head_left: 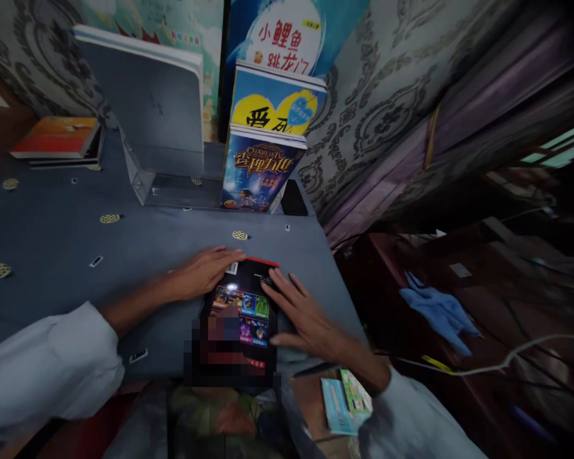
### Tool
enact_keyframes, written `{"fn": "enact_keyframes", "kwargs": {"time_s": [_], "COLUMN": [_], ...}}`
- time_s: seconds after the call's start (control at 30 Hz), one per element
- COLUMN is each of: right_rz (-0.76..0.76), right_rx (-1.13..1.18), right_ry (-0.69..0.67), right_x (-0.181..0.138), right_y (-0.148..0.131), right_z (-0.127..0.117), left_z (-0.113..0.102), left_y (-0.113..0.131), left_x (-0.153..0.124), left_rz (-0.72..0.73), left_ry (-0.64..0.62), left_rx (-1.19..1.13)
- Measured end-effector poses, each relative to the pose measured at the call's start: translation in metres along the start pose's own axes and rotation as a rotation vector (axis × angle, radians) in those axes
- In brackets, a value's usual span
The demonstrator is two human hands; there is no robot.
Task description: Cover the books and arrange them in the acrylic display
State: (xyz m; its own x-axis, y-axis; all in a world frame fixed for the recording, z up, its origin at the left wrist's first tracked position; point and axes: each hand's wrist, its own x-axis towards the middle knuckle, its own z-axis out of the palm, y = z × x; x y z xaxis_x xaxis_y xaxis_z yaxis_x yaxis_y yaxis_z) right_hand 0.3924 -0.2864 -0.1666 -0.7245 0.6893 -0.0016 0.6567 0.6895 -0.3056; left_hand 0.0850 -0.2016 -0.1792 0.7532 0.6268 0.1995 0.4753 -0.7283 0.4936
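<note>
Orange book [52, 138] lay stacked on bench [143, 245], far left. Bookstand [138, 182] held grey book [148, 95] upright. Left hand [210, 271], open, fingers straight, touched upper left edge of black book [254, 306], which lay at bench's near edge. Blue book [263, 169] stood upright beyond. Right hand [309, 319], open, fingers spread, rested on black book's right side.

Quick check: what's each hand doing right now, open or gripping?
Left hand: open, fingers extended, at the black book's upper-left corner.
Right hand: open, fingers spread, along the book's right edge.
</note>
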Motion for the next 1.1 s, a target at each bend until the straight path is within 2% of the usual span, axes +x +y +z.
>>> {"fn": "enact_keyframes", "kwargs": {"time_s": [0.1, 0.17, 0.3, 0.43, 0.57, 0.7, 0.87, 1.0, 1.1], "right_rz": [-0.043, -0.019, 0.056, 0.048, 0.015, 0.006, 0.165, 0.337, 0.369], "right_rx": [-0.001, -0.038, -0.121, -0.152, -0.121, 0.093, 0.372, 0.470, 0.566], "right_ry": [-0.075, -0.069, 0.091, 0.251, 0.322, 0.423, 0.642, 0.721, 0.742], "right_x": [-0.026, -0.036, -0.039, -0.039, -0.040, -0.027, 0.007, 0.039, 0.060], "right_y": [-0.017, -0.029, -0.048, -0.052, -0.045, -0.042, -0.032, -0.017, -0.002], "right_z": [0.002, 0.008, 0.026, 0.037, 0.023, -0.006, -0.022, -0.026, -0.029], "left_z": [0.002, 0.002, 0.002, 0.003, -0.004, -0.019, -0.022, -0.012, -0.009], "left_y": [0.004, 0.007, 0.015, 0.022, 0.026, 0.028, 0.023, 0.014, 0.009], "left_x": [-0.005, -0.006, -0.009, -0.015, -0.016, -0.008, -0.004, -0.002, -0.001], "left_rz": [0.020, 0.031, 0.034, 0.016, -0.041, -0.109, -0.248, -0.267, -0.319], "left_ry": [-0.005, -0.017, -0.018, -0.035, -0.060, -0.071, 0.031, 0.232, 0.333], "left_rx": [0.000, 0.006, 0.027, 0.039, -0.026, -0.300, -0.637, -0.627, -0.654]}}
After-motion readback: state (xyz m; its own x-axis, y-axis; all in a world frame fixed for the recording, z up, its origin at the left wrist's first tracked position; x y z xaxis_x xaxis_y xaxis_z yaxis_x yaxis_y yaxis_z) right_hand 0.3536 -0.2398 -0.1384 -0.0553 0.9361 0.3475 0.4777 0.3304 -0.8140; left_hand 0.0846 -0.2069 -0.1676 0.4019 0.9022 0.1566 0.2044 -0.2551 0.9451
